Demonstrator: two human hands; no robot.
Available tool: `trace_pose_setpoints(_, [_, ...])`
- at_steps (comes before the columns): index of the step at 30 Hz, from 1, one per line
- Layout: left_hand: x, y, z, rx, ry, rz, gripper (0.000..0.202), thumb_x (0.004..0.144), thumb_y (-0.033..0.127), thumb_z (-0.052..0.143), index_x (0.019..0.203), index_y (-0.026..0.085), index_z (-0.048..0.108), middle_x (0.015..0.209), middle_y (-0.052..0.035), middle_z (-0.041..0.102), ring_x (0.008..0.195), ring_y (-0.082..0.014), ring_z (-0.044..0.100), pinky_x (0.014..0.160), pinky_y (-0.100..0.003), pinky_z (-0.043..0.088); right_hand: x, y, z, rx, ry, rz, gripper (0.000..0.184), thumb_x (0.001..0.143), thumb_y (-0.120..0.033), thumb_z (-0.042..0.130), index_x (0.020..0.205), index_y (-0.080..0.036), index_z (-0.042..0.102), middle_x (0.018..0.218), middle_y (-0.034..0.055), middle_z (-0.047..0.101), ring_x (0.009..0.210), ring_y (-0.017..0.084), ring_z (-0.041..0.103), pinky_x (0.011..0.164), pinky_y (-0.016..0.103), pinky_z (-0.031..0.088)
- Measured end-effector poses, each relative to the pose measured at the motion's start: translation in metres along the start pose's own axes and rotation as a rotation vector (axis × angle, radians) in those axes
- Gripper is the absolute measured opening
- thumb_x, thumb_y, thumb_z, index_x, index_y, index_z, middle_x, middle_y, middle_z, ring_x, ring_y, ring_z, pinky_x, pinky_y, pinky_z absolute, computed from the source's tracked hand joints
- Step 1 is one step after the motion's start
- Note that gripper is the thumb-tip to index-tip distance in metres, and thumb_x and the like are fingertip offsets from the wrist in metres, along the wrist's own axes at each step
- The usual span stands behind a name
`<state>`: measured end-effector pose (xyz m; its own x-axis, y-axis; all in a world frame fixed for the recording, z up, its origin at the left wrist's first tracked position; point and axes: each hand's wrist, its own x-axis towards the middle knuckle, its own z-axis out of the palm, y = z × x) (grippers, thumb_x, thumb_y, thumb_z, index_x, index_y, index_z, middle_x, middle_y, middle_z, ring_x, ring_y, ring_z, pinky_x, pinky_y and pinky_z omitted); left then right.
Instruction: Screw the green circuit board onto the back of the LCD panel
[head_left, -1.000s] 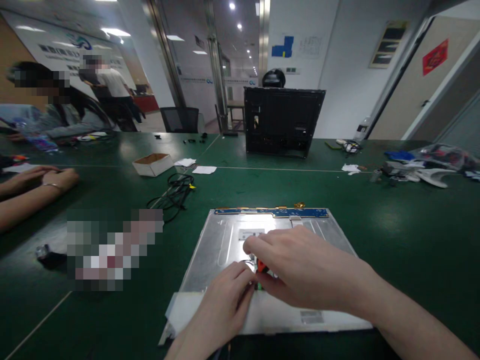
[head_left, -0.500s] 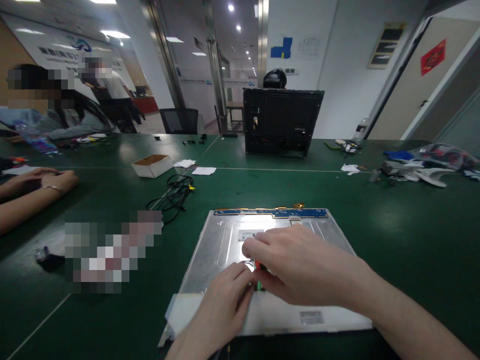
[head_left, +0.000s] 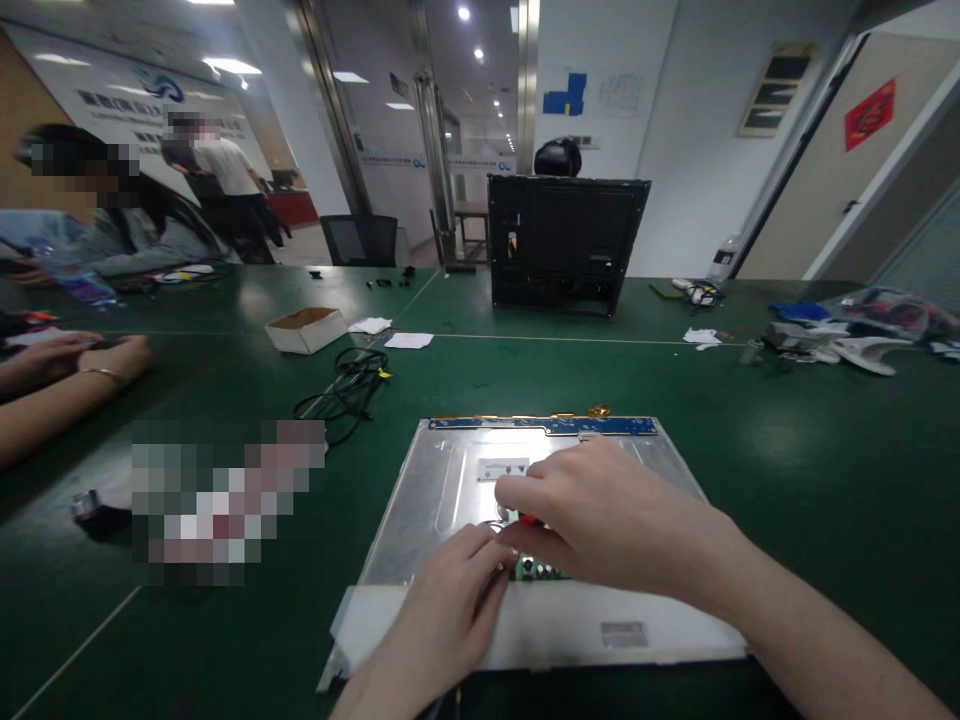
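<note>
A silver display panel [head_left: 420,500] lies flat on its face before me, with a blue circuit strip [head_left: 510,426] along its far edge and a white band [head_left: 555,630] across its near side. My right hand [head_left: 600,510] is closed over the panel's middle, around a red-handled tool [head_left: 529,519] that is mostly hidden by the fingers. Below it shows part of a green circuit board [head_left: 541,570]. My left hand [head_left: 457,590] rests beside the board, thumb and fingers pinched together near some thin wires; what they hold is hidden.
Black cables [head_left: 349,385] lie coiled left of the panel, near a small open box [head_left: 306,330]. A black monitor housing [head_left: 566,245] stands on the green table [head_left: 810,500] at the back. Another person's hands [head_left: 112,365] are at the left. Plastic bags and scraps [head_left: 847,330] lie far right.
My right hand has shifted slightly to the right and up, and more of the green circuit board now shows beneath it. My left hand stays nearly in place.
</note>
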<state>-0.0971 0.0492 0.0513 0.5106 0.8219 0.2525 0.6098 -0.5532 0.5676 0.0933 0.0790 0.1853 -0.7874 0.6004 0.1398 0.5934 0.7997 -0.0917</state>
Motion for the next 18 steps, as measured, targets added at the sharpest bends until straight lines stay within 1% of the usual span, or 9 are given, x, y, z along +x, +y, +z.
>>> trace_pose_setpoints(4, [0.0008, 0.0001, -0.0006, -0.003, -0.005, 0.002, 0.019, 0.086, 0.008, 0.043, 0.093, 0.021, 0.056, 0.095, -0.0051, 0.06, 0.089, -0.0211, 0.057, 0.073, -0.031, 0.045, -0.0011, -0.0019, -0.0006, 0.015, 0.007, -0.004, 0.006, 0.088, -0.024, 0.048, 0.091, -0.019, 0.052, 0.075, 0.0008, 0.064, 0.059, 0.013, 0.05, 0.05, 0.028, 0.019])
trace_pose_setpoints(8, [0.0006, 0.0003, -0.0012, -0.005, -0.005, 0.001, 0.018, 0.085, 0.007, 0.044, 0.09, 0.02, 0.056, 0.092, -0.0046, 0.059, 0.087, -0.0207, 0.056, 0.072, -0.031, 0.044, -0.002, -0.0031, -0.0024, 0.065, -0.007, -0.016, 0.012, 0.083, -0.022, 0.049, 0.095, -0.018, 0.049, 0.078, 0.0012, 0.063, 0.06, 0.013, 0.049, 0.049, 0.027, 0.022])
trace_pose_setpoints(11, [0.0002, 0.001, -0.0015, -0.008, -0.006, 0.005, 0.019, 0.085, 0.007, 0.043, 0.088, 0.02, 0.056, 0.092, -0.0048, 0.059, 0.086, -0.0206, 0.056, 0.071, -0.031, 0.044, -0.0024, -0.0027, -0.0034, 0.074, -0.024, -0.017, 0.013, 0.083, -0.022, 0.05, 0.096, -0.019, 0.048, 0.077, 0.0006, 0.063, 0.06, 0.013, 0.049, 0.049, 0.027, 0.022])
trace_pose_setpoints(14, [-0.0005, 0.0015, -0.0012, -0.006, 0.005, 0.011, 0.019, 0.086, 0.008, 0.043, 0.09, 0.02, 0.057, 0.094, -0.0062, 0.06, 0.087, -0.021, 0.057, 0.072, -0.031, 0.045, -0.0022, -0.0015, -0.0035, 0.048, -0.031, -0.004, 0.011, 0.087, -0.025, 0.051, 0.096, -0.019, 0.05, 0.078, 0.0009, 0.064, 0.062, 0.014, 0.052, 0.05, 0.027, 0.022])
trace_pose_setpoints(18, [-0.0016, 0.0007, -0.0005, 0.011, 0.006, 0.009, 0.024, 0.087, 0.009, 0.042, 0.099, 0.02, 0.059, 0.096, -0.0066, 0.062, 0.088, -0.0214, 0.058, 0.074, -0.032, 0.047, -0.0014, -0.0001, -0.0032, 0.016, -0.025, 0.012, 0.011, 0.089, -0.03, 0.055, 0.092, -0.02, 0.052, 0.076, -0.0002, 0.065, 0.062, 0.014, 0.054, 0.05, 0.027, 0.021])
